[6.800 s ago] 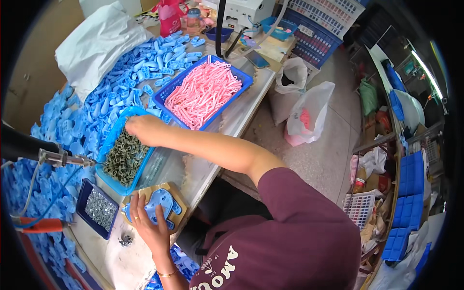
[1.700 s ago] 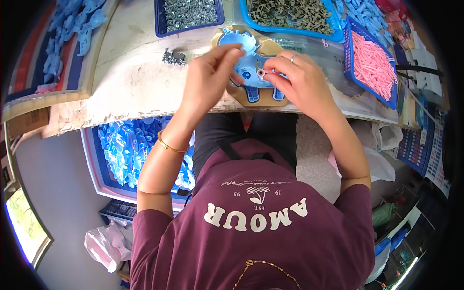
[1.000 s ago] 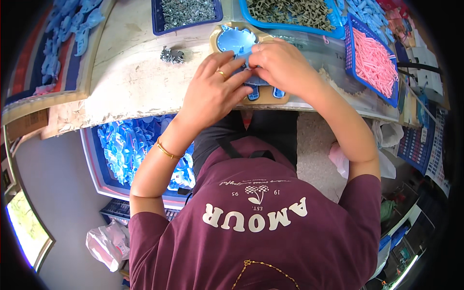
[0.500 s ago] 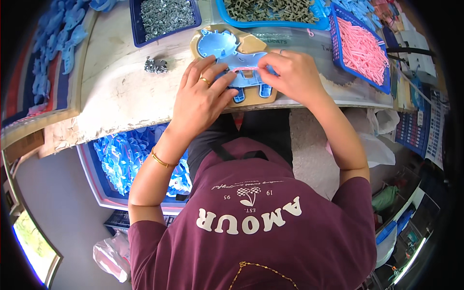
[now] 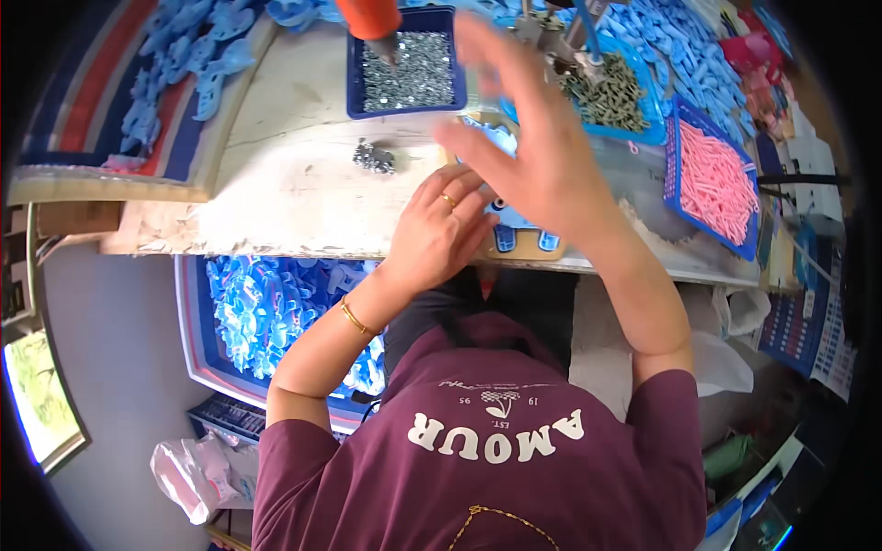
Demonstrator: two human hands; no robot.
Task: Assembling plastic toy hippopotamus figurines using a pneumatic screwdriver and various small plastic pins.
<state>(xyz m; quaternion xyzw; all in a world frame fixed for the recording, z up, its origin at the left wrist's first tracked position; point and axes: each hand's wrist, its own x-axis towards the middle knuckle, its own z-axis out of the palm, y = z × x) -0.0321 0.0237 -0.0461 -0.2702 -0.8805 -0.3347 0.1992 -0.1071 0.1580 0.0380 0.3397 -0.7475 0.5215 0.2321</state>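
Note:
My left hand (image 5: 441,225) lies against a blue plastic shell (image 5: 519,219), its fingers bent together on the near left part of it. This shell rests in a tan holder (image 5: 526,250) at the table's front edge. My right hand (image 5: 542,170) is raised above it, fingers apart and smeared by motion, with nothing seen in them. It hides much of the shell, and the pink strip cannot be made out. An orange power screwdriver (image 5: 370,18) points tip down at the top edge, left of my right fingers. A small heap of dark screws (image 5: 374,157) lies left of the holder.
Behind stand a dark blue tray of silvery screws (image 5: 456,55) and a light blue tray of dark metal pieces (image 5: 654,138). A blue basket (image 5: 675,184) holds pink strips. Blue shells are piled far right, on the striped cloth (image 5: 92,73), and in a bin (image 5: 197,340) below.
My right hand has let go of the pink strip on the shell and risen up and away from me. My left hand stays on the shell. The view has shifted, bringing the orange screwdriver in.

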